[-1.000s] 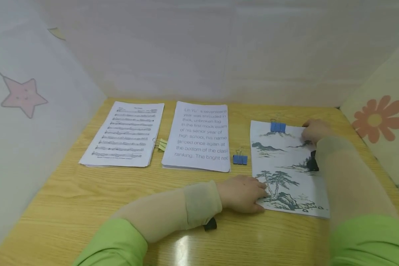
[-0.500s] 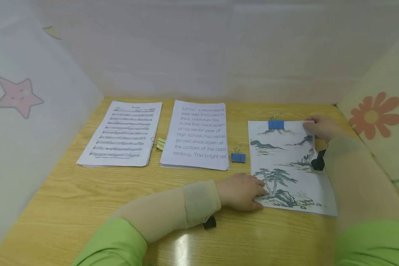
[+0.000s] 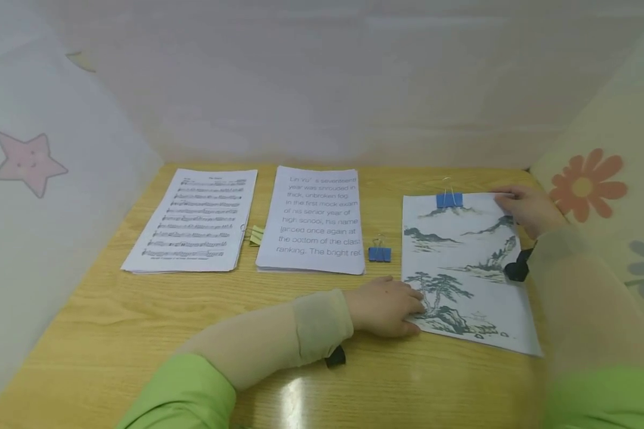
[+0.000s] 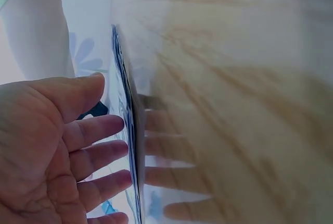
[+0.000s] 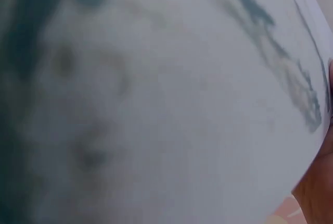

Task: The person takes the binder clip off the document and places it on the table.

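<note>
A stack of sheets printed with an ink landscape (image 3: pixel 461 256) lies at the right of the table in the head view. A blue binder clip (image 3: pixel 449 200) grips its top edge, wire handles up. My left hand (image 3: pixel 383 307) lies beside its lower left edge with fingers spread; in the left wrist view the fingertips (image 4: pixel 118 125) meet the edge of the stack (image 4: pixel 125 86). At the top right corner my right hand (image 3: pixel 531 211) pinches the sheets. Their right side bows upward, and the bulging paper (image 5: pixel 197 109) fills most of the right wrist view.
Left of the landscape stack lies another blue binder clip (image 3: pixel 379 254). Further left are a stack of large-print text (image 3: pixel 322 220) and a stack of sheet music (image 3: pixel 193 223), with a yellow binder clip (image 3: pixel 256 236) between them. Fabric walls (image 3: pixel 322 89) enclose the table.
My right hand has shifted outward from on top of the corner to its edge, and the right side of the stack has risen into a curve. The left hand stays almost in place.
</note>
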Available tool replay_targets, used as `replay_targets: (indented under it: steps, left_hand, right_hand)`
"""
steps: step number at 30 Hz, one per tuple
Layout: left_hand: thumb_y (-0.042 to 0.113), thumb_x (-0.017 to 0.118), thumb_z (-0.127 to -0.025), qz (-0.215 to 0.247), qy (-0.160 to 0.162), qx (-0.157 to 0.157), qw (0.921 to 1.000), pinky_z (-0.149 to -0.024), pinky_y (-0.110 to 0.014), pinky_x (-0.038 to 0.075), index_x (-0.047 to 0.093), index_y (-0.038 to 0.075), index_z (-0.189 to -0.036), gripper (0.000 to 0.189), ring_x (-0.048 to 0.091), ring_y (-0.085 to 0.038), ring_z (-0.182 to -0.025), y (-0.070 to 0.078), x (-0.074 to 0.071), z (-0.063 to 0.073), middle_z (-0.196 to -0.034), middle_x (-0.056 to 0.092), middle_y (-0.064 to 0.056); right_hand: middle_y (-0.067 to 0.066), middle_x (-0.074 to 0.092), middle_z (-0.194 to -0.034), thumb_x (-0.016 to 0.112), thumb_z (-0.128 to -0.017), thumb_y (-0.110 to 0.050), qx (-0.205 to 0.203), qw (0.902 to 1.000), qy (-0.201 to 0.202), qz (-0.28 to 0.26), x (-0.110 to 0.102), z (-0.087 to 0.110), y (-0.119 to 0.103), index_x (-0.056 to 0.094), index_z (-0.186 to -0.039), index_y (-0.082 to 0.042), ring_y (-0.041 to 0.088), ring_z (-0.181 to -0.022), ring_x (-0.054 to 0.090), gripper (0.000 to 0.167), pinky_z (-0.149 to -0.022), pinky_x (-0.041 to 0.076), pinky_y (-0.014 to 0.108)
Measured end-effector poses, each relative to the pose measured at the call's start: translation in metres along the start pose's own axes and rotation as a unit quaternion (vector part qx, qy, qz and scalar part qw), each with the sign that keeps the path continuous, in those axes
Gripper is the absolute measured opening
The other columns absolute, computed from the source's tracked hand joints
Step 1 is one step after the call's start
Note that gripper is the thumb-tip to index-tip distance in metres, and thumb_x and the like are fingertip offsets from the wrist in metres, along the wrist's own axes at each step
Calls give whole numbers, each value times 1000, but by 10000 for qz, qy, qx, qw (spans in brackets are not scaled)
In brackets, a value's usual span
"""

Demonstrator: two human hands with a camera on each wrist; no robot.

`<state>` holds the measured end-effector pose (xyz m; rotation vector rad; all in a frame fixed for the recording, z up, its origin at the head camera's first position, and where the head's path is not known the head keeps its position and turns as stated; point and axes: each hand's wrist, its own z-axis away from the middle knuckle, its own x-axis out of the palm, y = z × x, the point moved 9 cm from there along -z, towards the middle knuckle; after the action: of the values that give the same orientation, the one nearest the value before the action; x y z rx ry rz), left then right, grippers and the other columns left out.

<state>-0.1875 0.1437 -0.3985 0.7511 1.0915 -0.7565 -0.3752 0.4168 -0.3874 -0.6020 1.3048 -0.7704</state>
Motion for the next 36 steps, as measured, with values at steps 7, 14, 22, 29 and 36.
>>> replay_targets:
  steps: [7, 14, 22, 29, 36]
  left_hand:
    - [46, 51, -97, -72, 312, 364, 9988, -112, -27, 27, 55, 28, -135, 42, 40, -7, -132, 7, -7, 2, -143, 47, 11]
    - [37, 49, -101, 438, 728, 374, 9957, -110, -21, 27, 56, 21, -136, 39, 41, -8, -132, -4, -22, 10, -141, 51, 7]
    - [30, 52, -100, 872, 1561, 77, 9839, -112, -27, 26, 58, 18, -133, 36, 44, -14, -131, -28, -52, 32, -137, 54, 4]
    - [27, 55, -99, 1438, 2131, -239, 9661, -108, -29, 34, 56, 15, -135, 38, 48, -15, -127, -65, -71, 48, -136, 55, 3]
    - [28, 52, -101, 1661, 2346, -701, 9552, -111, -33, 30, 53, 16, -137, 38, 40, -18, -134, -94, -82, 68, -141, 50, 1]
  right_hand:
    - [-14, 51, -107, 48, -95, -51, -83, 9988, 378, -293, -15, 19, 2, 48, -139, -13, -1, -88, 51, 57, -69, 50, 17]
    - [-25, 58, -91, 56, -93, -45, -240, 9933, 652, -929, -26, 34, -7, 61, -123, -28, -4, -81, 57, 35, -67, 51, 15]
    - [-22, 61, -92, 59, -92, -40, -607, 9870, 575, -1375, -32, 51, -30, 67, -100, -40, -4, -80, 58, 11, -65, 50, 14]
    - [-14, 61, -99, 61, -91, -39, -523, 9810, 440, -1818, -25, 60, -49, 64, -122, -21, 0, -84, 60, 37, -66, 52, 15]
    - [-11, 61, -103, 63, -89, -41, -584, 9782, 476, -1935, -14, 61, -75, 60, -129, -17, 2, -86, 61, 46, -68, 52, 15]
